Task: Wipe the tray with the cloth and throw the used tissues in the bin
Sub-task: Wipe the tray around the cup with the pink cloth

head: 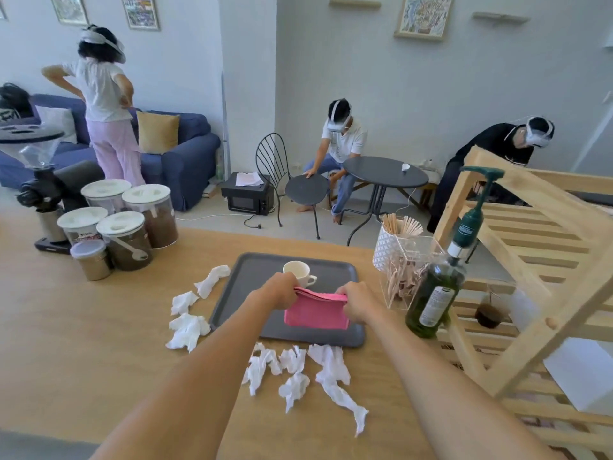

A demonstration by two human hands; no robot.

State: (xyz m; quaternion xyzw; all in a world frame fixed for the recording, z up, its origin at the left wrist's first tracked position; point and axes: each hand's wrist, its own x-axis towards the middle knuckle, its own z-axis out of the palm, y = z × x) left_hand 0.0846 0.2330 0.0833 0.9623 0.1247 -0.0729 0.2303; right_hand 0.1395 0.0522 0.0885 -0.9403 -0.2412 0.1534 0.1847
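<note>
A dark grey tray lies on the wooden table in front of me. A folded pink cloth hangs just above the tray's right half, held at its top corners by both hands. My left hand grips the left corner and my right hand grips the right corner. A white cup stands at the tray's far side, just behind my left hand. Crumpled white tissues lie on the table: several to the left of the tray and several along its near edge. No bin is visible.
Several lidded jars and a coffee grinder stand at the far left of the table. A green pump bottle, a clear box of sticks and a wooden rack crowd the right side. Other people are in the room beyond.
</note>
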